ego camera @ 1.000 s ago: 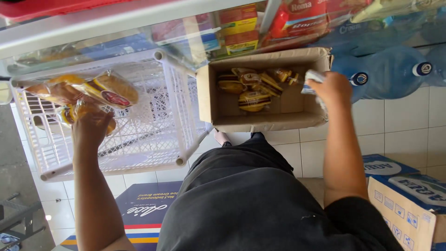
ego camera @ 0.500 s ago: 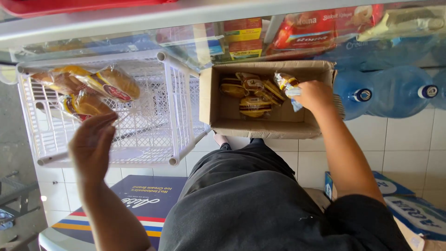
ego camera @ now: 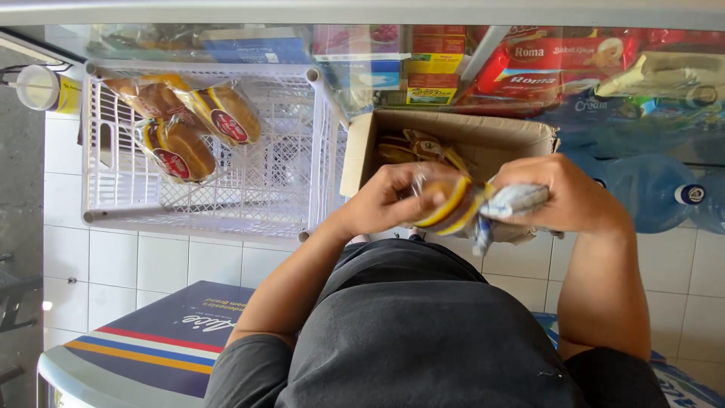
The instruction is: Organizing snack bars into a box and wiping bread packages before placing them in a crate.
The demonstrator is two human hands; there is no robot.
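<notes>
White tiled floor (ego camera: 174,261), both hands (ego camera: 393,200) grasping wrapped bread (ego camera: 453,204), cardboard box (ego camera: 483,136), white crate (ego camera: 226,189)

We log white tiled floor (ego camera: 151,261) as main support. On it we note: white plastic lattice crate (ego camera: 317,151) carrying three clear-wrapped golden bread buns (ego camera: 189,125) in far left corner; open brown cardboard box (ego camera: 483,132) just beside crate, more wrapped buns inside; blue water jugs (ego camera: 642,193) near box; dark printed carton (ego camera: 174,332) near crate.
</notes>
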